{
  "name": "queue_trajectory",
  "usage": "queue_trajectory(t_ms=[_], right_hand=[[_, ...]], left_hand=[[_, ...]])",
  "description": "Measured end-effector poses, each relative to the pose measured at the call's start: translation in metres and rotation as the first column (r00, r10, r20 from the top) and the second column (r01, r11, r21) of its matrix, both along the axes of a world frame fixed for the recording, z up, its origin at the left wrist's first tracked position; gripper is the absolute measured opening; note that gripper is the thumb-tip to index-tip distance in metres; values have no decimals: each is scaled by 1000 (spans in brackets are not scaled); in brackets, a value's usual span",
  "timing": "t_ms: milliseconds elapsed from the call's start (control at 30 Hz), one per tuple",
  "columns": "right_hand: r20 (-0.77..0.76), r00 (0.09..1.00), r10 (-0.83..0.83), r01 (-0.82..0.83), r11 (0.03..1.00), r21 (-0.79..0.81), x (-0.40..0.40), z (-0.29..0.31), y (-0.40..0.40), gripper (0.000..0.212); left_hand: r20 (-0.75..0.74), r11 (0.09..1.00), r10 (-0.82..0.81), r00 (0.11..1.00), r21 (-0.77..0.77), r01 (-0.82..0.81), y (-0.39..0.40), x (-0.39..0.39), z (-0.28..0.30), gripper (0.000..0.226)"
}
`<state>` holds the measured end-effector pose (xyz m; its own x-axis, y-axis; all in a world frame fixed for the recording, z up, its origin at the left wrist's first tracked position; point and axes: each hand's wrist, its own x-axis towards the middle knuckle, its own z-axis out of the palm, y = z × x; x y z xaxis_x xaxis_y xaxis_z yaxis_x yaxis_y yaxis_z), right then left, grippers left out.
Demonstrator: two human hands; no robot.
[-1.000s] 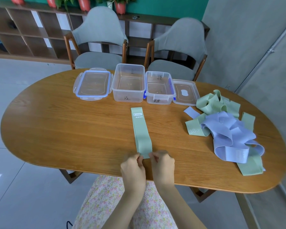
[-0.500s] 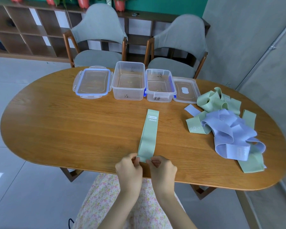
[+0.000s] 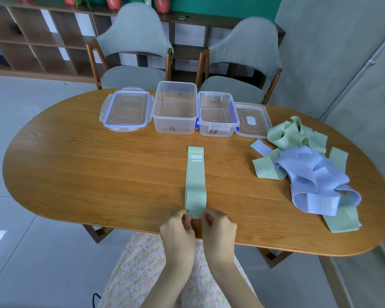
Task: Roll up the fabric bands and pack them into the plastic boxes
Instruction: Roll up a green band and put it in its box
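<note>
I have one green band (image 3: 195,185) laid flat and straight on the table (image 3: 87,174), running from my edge toward the boxes, its label end farthest from me. My left hand (image 3: 177,233) and right hand (image 3: 218,230) each pinch a corner of the near end, fingers curled onto the fabric, thumbs tucked in close. I read this as the very start of the roll: the band is lined up and no turns show in it yet.

The next move, as I judge it, is to fold that near edge over tightly and walk it forward with both hands kept level, so the roll stays square and does not cone off to one side. The fabric looks soft and springy, so a loose first turn would likely unwind.

Both boxes, the big box (image 3: 175,107) and the small box (image 3: 217,117), stand open and hold no bands, with their lids beside them. The pile (image 3: 307,170) of green and lilac bands lies well apart to my right, untouched
</note>
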<state>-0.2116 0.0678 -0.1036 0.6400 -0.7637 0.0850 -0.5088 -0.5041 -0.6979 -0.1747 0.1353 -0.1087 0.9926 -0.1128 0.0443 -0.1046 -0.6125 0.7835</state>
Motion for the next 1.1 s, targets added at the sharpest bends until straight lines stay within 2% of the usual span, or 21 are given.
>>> queue_trajectory(t_ms=[67,233,467,633,700,767,833,900,1000,1100], right_hand=[[12,1000,-2,2,999,36,1,0,-1,11],[17,1000,-24,22,994,111,3,4,-6,3],[-34,999,37,-34,995,92,4,4,-9,34],[-6,999,32,-31,996,82,2,2,-8,39],[-4,1000,0,1,996,85,2,2,-7,30],[51,999,-19,12,991,137,2,4,-7,11],[71,997,-29,16,985,170,2,6,-7,5],[46,999,-10,2,985,171,4,6,-10,14],[-18,999,42,-39,990,138,8,8,-14,41],[-84,991,108,-105,994,39,10,8,-15,34]], left_hand=[[10,1000,-15,1000,-3,15,0,0,-1,17],[4,999,-4,1000,-37,4,0,5,7,13],[-22,1000,16,1000,-23,-17,0,8,4,11],[-16,1000,14,1000,21,-13,-1,9,0,8],[-3,1000,15,1000,24,-15,-1,8,1,9],[3,1000,5,1000,14,-5,0,7,2,11],[-7,1000,-15,1000,18,15,1,7,1,13],[-13,999,-26,1000,38,26,1,7,0,12],[-26,999,-8,1000,49,10,-1,12,0,12],[-20,998,12,1000,65,-11,-4,16,3,10]])
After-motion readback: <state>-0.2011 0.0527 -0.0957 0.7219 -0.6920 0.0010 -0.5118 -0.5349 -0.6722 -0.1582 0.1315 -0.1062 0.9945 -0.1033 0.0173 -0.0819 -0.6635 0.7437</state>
